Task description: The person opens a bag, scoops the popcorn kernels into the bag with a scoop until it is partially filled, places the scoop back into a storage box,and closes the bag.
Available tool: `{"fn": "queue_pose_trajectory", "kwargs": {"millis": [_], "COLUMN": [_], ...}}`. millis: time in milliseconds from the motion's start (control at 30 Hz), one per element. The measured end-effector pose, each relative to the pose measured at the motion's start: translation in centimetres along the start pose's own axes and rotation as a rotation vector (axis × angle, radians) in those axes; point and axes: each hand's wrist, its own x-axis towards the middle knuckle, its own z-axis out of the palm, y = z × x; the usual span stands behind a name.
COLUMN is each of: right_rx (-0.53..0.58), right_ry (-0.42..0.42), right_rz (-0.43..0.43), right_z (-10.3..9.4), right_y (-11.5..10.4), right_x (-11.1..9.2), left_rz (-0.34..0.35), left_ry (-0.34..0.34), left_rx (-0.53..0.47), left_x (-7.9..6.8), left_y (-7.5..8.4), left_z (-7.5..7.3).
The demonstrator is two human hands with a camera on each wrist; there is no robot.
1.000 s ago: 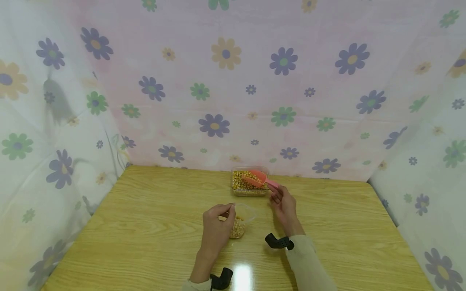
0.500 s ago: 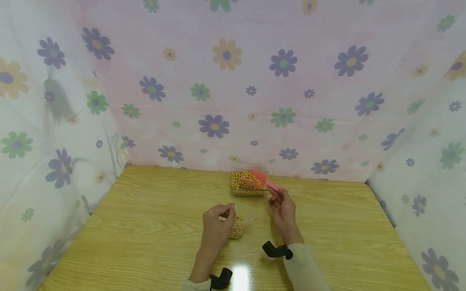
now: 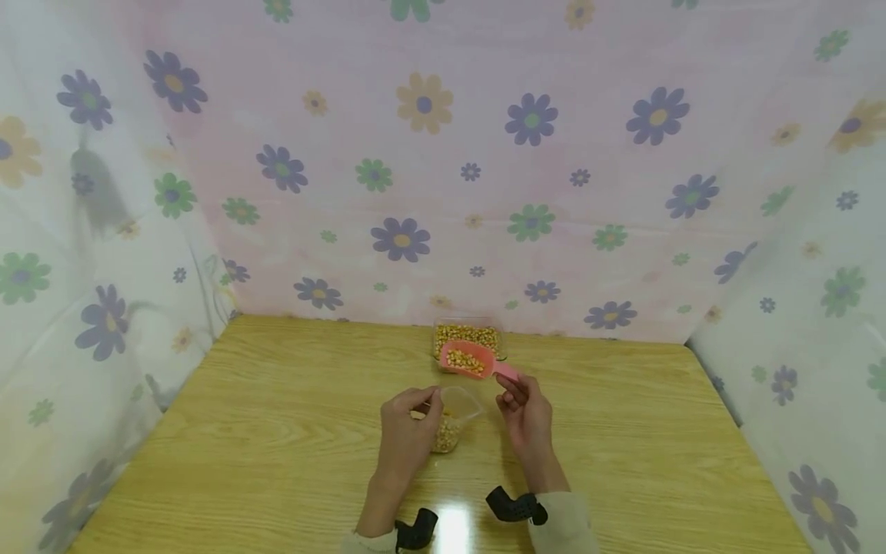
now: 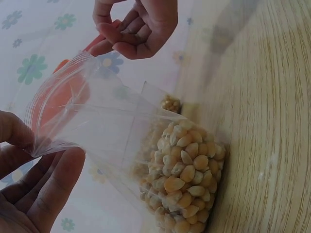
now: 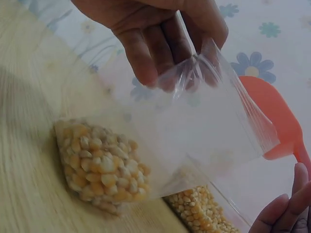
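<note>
My left grip (image 3: 408,435) pinches one edge of the mouth of a clear plastic bag (image 5: 194,126), just to the right of that grip; the mouth gapes, and kernels (image 5: 104,165) fill its bottom part, which rests on the desk (image 3: 298,431). My right grip (image 3: 529,423) pinches the handle of a pink scoop (image 3: 488,364), whose bowl reaches out ahead and to the left of that grip, holding a load of yellow kernels (image 3: 462,359). From above, the bowl overlaps the near side of a clear container (image 3: 501,342), ahead of both my grips, with more kernels (image 3: 477,334) inside. Beyond it hangs a flowered cloth (image 3: 477,146).
</note>
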Motion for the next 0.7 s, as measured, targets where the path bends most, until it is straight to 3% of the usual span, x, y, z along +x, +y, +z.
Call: {"fn": "queue_pose_trajectory", "kwargs": {"millis": [400, 700], "right_rx": [-0.023, -0.029], "right_ry": [-0.006, 0.029], "right_rz": [-0.028, -0.063], "right_z": [-0.5, -0.5], "right_y": [1.1, 0.6], "right_x": [-3.3, -5.2], "left_rz": [0.016, 0.056], "left_ry": [0.018, 0.024], "left_rx": [0.027, 0.027], "left_x": [0.1, 0.0], "left_y": [-0.1, -0.2], "left_z": [0.0, 0.1]}}
